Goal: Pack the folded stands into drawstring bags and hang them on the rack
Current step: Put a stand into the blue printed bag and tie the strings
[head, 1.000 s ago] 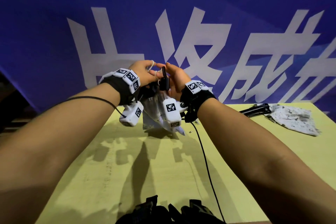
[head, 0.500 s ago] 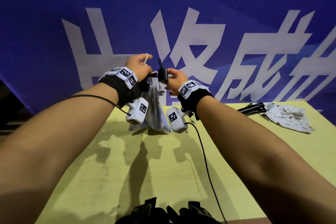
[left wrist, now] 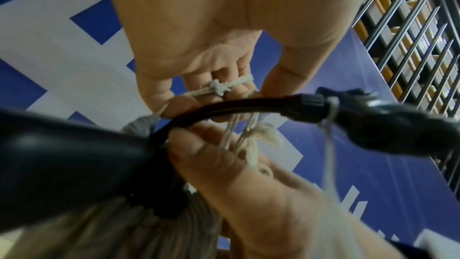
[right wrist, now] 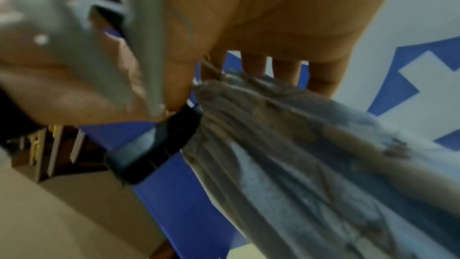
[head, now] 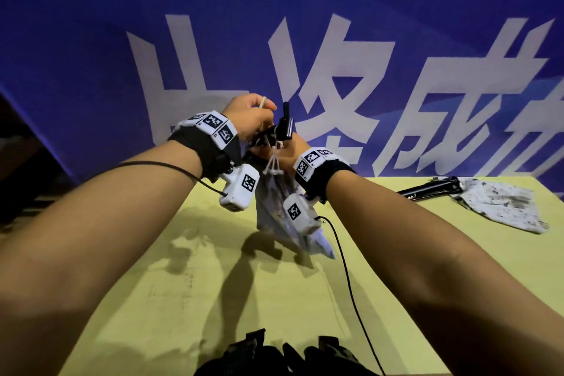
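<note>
Your left hand (head: 250, 114) is raised over the yellow table (head: 274, 299), fingers curled around the white drawstring cord (left wrist: 220, 88), its knot lying against your fingertips. Just right of it, your right hand (head: 282, 156) pinches the gathered neck of the grey drawstring bag (head: 274, 207), which hangs between your wrists with the black folded stand (head: 285, 125) sticking out of its top. Far right, a second stand (head: 427, 189) and an empty bag (head: 500, 203) lie touching on the table.
</note>
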A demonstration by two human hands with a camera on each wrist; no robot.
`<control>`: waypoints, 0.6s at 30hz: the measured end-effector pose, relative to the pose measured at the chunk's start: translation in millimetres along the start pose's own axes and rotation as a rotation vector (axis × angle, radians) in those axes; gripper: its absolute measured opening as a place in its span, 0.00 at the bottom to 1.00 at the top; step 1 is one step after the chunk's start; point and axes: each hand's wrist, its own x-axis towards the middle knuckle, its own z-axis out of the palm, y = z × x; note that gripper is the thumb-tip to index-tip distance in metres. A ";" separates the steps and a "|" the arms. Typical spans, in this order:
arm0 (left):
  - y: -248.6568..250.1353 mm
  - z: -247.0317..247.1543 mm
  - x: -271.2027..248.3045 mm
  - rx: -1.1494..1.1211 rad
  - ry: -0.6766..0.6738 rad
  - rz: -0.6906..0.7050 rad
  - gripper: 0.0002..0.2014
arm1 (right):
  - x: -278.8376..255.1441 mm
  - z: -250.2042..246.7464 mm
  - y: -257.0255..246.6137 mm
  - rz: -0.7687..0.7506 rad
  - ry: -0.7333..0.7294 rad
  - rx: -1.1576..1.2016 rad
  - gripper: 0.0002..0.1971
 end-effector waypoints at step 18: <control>17.6 2.7 -5.2 -0.078 -0.010 -0.034 0.05 | -5.4 4.1 -4.9 0.065 0.097 -0.033 0.17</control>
